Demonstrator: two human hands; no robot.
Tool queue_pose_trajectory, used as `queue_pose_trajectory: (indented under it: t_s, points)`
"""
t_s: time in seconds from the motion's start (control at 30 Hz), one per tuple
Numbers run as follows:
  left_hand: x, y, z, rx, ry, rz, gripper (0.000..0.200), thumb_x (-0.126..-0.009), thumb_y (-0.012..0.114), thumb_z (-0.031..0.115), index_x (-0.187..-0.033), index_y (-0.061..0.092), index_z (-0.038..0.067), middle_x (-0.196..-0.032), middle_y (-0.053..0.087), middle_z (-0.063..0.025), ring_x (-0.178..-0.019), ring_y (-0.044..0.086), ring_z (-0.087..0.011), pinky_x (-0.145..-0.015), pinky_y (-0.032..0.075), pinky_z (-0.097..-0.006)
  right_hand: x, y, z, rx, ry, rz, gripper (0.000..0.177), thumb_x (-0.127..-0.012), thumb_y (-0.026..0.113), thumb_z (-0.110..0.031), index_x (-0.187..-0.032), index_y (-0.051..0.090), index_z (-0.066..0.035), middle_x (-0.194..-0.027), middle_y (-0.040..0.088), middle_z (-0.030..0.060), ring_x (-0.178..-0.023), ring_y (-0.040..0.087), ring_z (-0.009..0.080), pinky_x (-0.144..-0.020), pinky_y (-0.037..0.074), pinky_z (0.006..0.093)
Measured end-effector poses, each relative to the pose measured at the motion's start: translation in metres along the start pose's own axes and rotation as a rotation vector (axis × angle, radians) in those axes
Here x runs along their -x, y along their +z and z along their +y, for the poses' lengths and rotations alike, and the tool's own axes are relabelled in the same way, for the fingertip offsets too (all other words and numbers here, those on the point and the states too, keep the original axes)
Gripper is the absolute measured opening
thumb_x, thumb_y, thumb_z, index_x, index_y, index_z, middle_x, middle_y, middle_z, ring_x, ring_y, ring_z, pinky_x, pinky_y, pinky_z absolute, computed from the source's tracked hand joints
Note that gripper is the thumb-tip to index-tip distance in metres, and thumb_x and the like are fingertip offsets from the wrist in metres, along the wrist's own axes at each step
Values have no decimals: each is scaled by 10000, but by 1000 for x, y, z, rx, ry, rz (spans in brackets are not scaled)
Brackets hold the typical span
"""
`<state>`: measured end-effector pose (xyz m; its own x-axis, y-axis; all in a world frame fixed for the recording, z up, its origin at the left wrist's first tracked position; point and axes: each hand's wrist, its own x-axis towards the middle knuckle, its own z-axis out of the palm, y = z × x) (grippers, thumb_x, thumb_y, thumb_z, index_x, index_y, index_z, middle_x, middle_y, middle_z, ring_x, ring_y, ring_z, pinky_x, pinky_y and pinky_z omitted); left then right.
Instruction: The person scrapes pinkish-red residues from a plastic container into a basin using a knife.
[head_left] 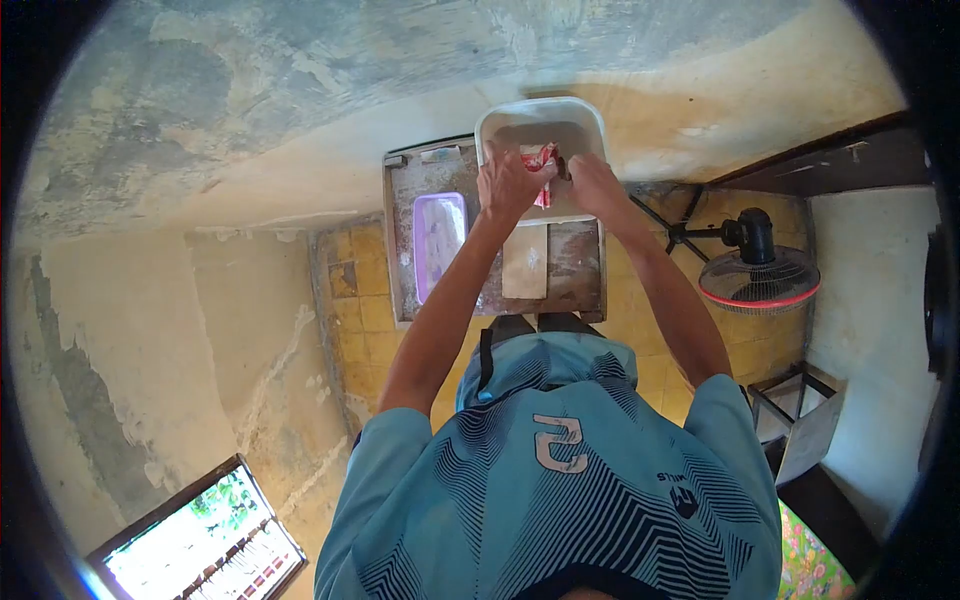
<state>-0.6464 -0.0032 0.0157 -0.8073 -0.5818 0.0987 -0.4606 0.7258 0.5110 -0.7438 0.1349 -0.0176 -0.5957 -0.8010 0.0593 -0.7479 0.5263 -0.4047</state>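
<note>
Both hands are over a white plastic tub (540,104) at the back of a worn wooden table (575,268). My left hand (510,186) is closed on a crumpled red-and-white packet (541,160), which could also be a cloth. Close to its right side, my right hand (593,185) has its fingers curled together over the tub. A small dark brown patch shows beside those fingertips, and I cannot make out what they hold. The lower inside of the tub is partly covered by the hands.
A purple tray (418,250) lies on the table's left, beside a flat tan board (525,262). A black fan (758,262) with a red ring stands to the right. Walls close in behind and at the left. A framed stand (800,410) is at the lower right.
</note>
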Motion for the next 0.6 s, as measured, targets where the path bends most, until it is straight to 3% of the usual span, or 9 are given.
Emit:
queue_pose_trajectory:
  t_s: [0.1,0.27,0.43,0.5,0.6]
  points:
    - [-2,14,-2,30,57,58,619,-709,745,528,-990,658,-17,-1084,536,-269,-925,633,-438,-771,540,-500,13,-12,0,-78,-96,98,113,-814,576,-80,-865,600,17,-918,634,224,-914,620,411,-805,494,497]
    - [-11,38,-9,20,31,47,631,-700,761,530,-982,646,-23,-1100,522,-259,-925,632,-427,-784,533,-491,30,-53,-13,-5,69,3,134,-792,562,-77,-881,597,17,-933,614,249,-934,593,434,-832,474,517]
    - [-6,-14,6,11,-31,-86,664,-659,806,488,-1054,619,-12,-1129,505,-233,-971,615,-421,-776,530,-501,42,-66,-1,18,165,47,196,-804,538,-87,-941,619,27,-951,619,266,-930,608,435,-834,493,513]
    - [-1,-26,20,-44,70,-11,689,-620,832,448,-1088,600,-1,-1126,498,-223,-999,588,-406,-770,533,-493,42,-65,-1,6,182,89,157,-798,547,-68,-894,611,38,-928,612,283,-875,634,447,-791,519,518]
    - [4,-25,23,-115,193,-8,778,-597,856,434,-1183,552,24,-1177,467,-241,-1058,559,-418,-784,543,-499,42,-58,-5,-31,285,17,228,-812,535,-107,-977,625,21,-943,617,245,-992,592,414,-874,483,514]
